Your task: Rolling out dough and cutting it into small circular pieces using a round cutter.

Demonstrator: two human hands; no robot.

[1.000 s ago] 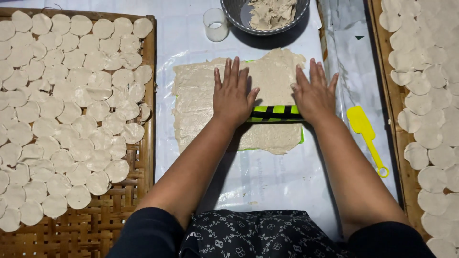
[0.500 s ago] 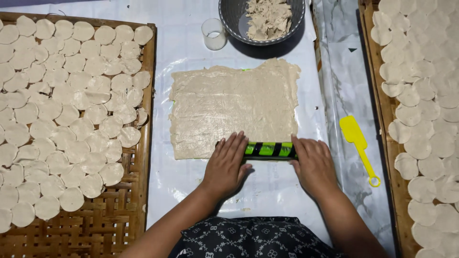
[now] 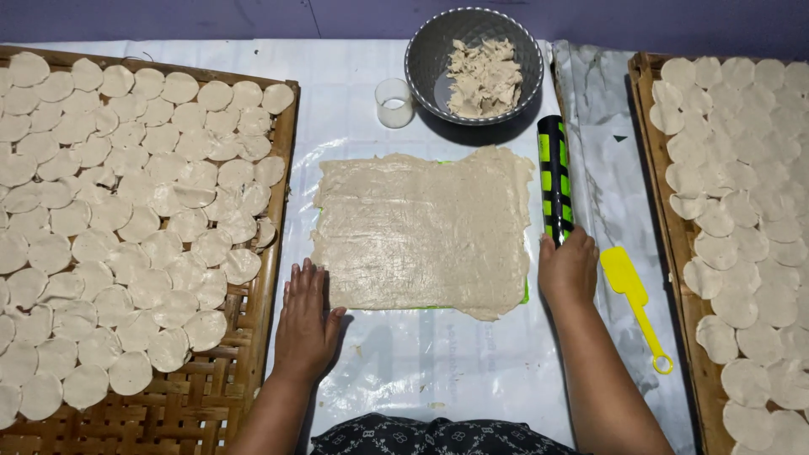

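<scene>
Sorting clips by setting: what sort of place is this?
Probably a home food-making spot: a rolled dough sheet on plastic, woven bamboo trays filled with cut dough rounds, and a rolling pin.

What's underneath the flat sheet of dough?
A green mat shows as thin slivers at the edges of the dough sheet, on clear plastic sheeting. The rest of the mat is covered.

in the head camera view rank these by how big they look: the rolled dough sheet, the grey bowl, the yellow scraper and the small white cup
1. Rolled dough sheet, clearly the largest.
2. Grey bowl.
3. Yellow scraper, long but thin, covering less area than the bowl.
4. Small white cup, the smallest.
</scene>
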